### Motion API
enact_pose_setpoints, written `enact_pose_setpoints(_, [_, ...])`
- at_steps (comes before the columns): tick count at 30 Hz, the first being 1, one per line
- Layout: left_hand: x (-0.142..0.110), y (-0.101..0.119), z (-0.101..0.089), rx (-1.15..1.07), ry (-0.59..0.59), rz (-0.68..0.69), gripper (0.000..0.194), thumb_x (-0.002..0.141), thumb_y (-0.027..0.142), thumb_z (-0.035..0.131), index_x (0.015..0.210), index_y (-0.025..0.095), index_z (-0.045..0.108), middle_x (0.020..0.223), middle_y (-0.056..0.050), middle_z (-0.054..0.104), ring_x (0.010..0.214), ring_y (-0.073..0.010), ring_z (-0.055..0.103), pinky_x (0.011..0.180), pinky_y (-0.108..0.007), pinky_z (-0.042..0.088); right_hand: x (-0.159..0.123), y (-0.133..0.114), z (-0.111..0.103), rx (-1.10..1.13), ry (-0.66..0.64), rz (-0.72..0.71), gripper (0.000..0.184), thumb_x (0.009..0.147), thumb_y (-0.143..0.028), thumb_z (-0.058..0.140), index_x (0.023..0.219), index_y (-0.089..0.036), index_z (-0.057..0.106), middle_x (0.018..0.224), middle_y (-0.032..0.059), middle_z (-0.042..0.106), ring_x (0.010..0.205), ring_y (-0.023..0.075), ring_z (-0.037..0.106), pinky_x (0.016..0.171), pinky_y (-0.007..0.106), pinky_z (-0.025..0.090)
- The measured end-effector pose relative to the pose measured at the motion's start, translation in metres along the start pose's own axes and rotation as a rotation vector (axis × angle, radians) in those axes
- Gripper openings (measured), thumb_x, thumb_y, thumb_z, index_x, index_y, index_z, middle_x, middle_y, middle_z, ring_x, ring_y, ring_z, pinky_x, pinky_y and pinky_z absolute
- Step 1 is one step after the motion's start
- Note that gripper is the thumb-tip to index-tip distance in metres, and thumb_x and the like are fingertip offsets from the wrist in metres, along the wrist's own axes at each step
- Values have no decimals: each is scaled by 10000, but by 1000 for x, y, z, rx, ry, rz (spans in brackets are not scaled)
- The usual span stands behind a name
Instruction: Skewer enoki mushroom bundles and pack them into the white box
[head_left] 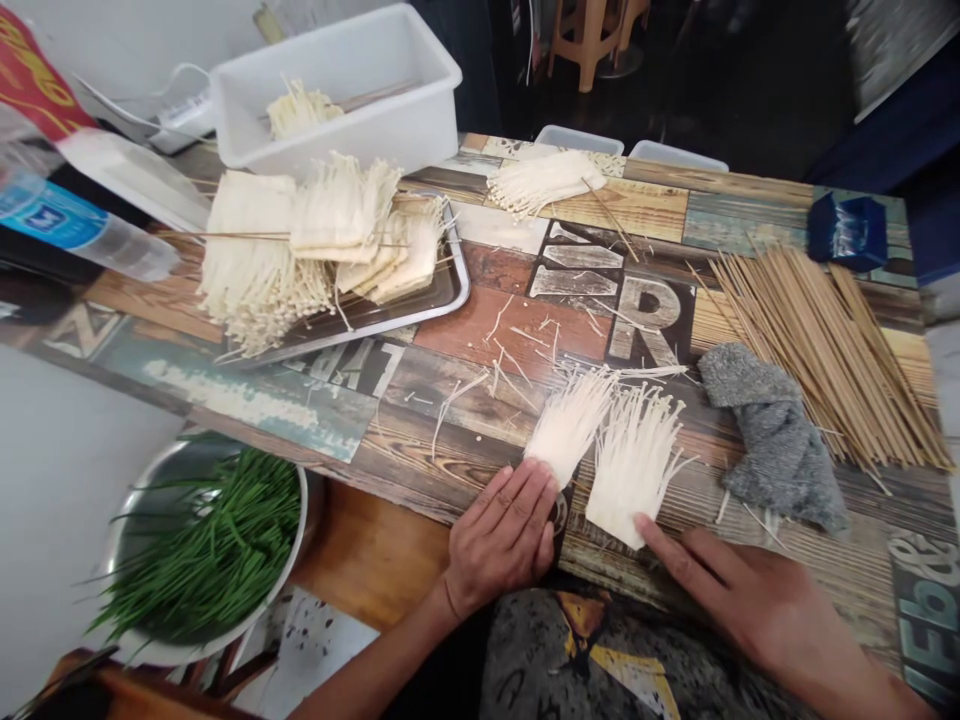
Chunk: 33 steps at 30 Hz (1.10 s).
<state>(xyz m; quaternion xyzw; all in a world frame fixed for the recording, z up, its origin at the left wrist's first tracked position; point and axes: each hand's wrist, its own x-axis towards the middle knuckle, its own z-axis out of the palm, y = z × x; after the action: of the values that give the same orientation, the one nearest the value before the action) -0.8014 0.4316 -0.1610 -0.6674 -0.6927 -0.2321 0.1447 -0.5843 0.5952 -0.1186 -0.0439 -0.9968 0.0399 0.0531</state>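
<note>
Two small flat bundles of white enoki mushrooms lie side by side near the table's front edge: the left bundle (pixel 570 422) and the right bundle (pixel 632 465). My left hand (pixel 504 535) rests flat on the table, fingertips touching the cut end of the left bundle. My right hand (pixel 757 605) lies flat to the right, its index finger touching the lower corner of the right bundle. Neither hand holds anything.
A metal tray (pixel 442 290) holds skewered enoki at the back left, behind it a white tub (pixel 352 95). Bamboo skewers (pixel 817 340) are piled at right beside a grey cloth (pixel 776 440). A bowl of green chives (pixel 206 545) sits below the table edge. Loose mushroom strands (pixel 517 350) litter the middle.
</note>
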Motion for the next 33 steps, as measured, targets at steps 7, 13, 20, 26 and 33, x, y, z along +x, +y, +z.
enact_pose_setpoints(7, [-1,0,1,0,14,12,400,829,161,477,1184,35,610,1177,-144,678,1233,-227,549,1099,-349,392,20,-4,-27,-114,-13,-59,475,850,1,290,1273,-110,474,686,-7,552,462,116,482,465,281,309])
enact_pose_setpoints(13, [-1,-1,2,-4,27,13,400,816,159,488,1172,31,617,1170,-145,681,1222,-232,557,1083,-354,412,24,-4,-32,-90,-42,-35,555,770,23,331,1290,-118,461,714,-2,549,488,121,465,485,299,313])
enact_pose_setpoints(20, [-1,-2,2,-7,33,11,399,816,157,487,1173,33,616,1167,-143,683,1201,-233,574,1055,-348,447,15,-1,-17,-98,-44,13,599,789,4,340,1354,-173,432,789,7,573,508,133,446,520,313,309])
enact_pose_setpoints(26, [0,-2,2,-8,37,7,396,819,154,489,1177,35,607,1167,-144,682,1219,-229,560,1074,-344,427,22,3,-19,-77,-26,-34,588,765,28,357,1316,-146,464,797,9,585,506,121,463,515,293,323])
enact_pose_setpoints(33, [1,-2,1,4,32,7,389,828,166,472,1173,54,611,1161,-131,688,1213,-220,565,1061,-338,443,26,6,-20,-44,-27,-47,606,737,28,380,1314,-138,464,790,3,590,501,115,465,496,277,329])
